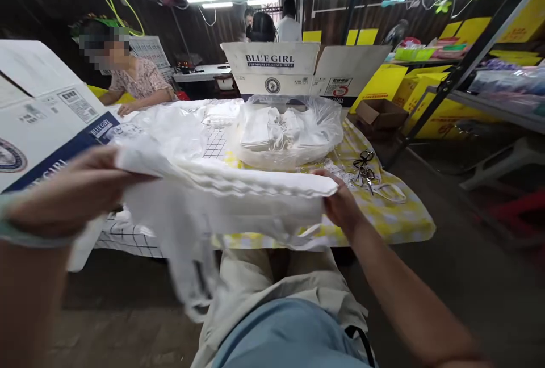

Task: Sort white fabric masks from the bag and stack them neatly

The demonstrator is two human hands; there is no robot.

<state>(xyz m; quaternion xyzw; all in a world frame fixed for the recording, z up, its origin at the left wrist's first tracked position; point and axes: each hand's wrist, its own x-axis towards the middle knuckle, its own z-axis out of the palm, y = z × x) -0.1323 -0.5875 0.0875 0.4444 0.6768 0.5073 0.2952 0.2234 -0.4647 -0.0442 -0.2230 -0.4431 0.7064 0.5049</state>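
Note:
I hold a stack of white fabric bags (238,192) stretched between both hands above my lap, at the near edge of the table. My left hand (72,192), blurred by motion, is closed on the stack's left end. My right hand (340,206) grips the right end, fingers curled under it. More white cloth hangs down from the stack toward my knees. A clear plastic bag (289,129) full of folded white pieces sits on the table just beyond.
The table carries a yellow checked cloth (392,217) with scissors (366,172) at the right. Blue Girl cartons stand at the far end (272,67) and at my left (38,124). A seated person (136,81) works at the far left. Shelving (489,90) fills the right side.

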